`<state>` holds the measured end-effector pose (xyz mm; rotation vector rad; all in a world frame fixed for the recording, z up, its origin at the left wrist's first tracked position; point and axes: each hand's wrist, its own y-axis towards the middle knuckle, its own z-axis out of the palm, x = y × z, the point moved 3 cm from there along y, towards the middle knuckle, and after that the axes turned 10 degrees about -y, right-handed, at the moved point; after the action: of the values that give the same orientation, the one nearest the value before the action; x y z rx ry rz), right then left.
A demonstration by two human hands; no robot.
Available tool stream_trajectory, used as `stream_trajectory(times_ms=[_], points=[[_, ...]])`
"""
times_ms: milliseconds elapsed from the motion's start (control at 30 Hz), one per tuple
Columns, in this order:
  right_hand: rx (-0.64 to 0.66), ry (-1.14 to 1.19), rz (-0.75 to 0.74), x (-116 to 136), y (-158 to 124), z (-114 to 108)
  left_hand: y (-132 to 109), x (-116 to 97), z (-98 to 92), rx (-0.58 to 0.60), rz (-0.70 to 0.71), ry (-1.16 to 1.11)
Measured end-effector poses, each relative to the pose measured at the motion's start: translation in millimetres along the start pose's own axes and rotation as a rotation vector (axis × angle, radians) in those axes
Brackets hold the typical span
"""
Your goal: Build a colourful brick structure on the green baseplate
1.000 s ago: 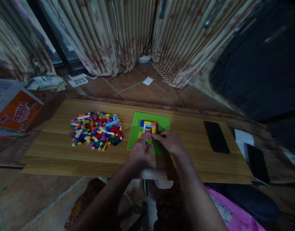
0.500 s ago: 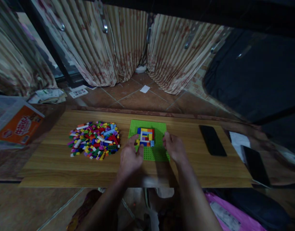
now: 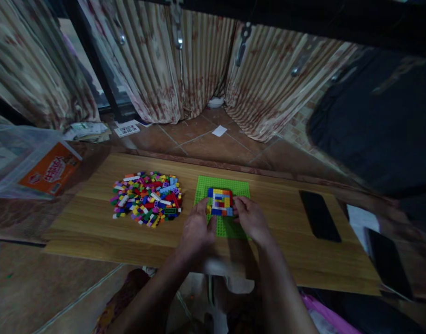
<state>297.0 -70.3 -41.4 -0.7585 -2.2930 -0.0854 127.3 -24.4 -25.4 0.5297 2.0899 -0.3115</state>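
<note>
A green studded baseplate (image 3: 241, 184) lies on the wooden table, bearing a flat square build (image 3: 220, 202) of blue, yellow, orange, red and white bricks. At the build's left side is my left hand (image 3: 198, 227), its fingers closed around a small yellow brick (image 3: 209, 209). My right hand (image 3: 250, 218) rests over the plate's right part, its bent fingertips close against the build's right edge; whatever they hold, if anything, is too small to tell. Left of the plate spreads a pile of loose mixed bricks (image 3: 146, 198).
A black phone (image 3: 319, 216) lies on the table's right part. Beyond the right end are a white paper (image 3: 362, 221) and another dark flat device (image 3: 389, 262). A clear plastic box (image 3: 21, 153) with an orange label stands at the left.
My right hand has moved left, from the plate's right edge to the side of the build. The camera view has shifted and tilted slightly. My left hand stays at the build's left side.
</note>
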Motion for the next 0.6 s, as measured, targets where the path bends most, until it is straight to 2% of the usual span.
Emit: stream_trajectory(times_ms=[233, 400, 600], points=[[0.024, 0.026, 0.049, -1, 0, 2, -3, -1, 0.7, 0.073, -0.066, -0.006], [0.025, 0.115, 0.15, -2, -1, 3, -8, -5, 3.9, 0.048, -0.029, 0.042], [0.049, 0.113, 0.104, -3, -1, 1, -13, -4, 5.2, 0.011, 0.024, 0.009]])
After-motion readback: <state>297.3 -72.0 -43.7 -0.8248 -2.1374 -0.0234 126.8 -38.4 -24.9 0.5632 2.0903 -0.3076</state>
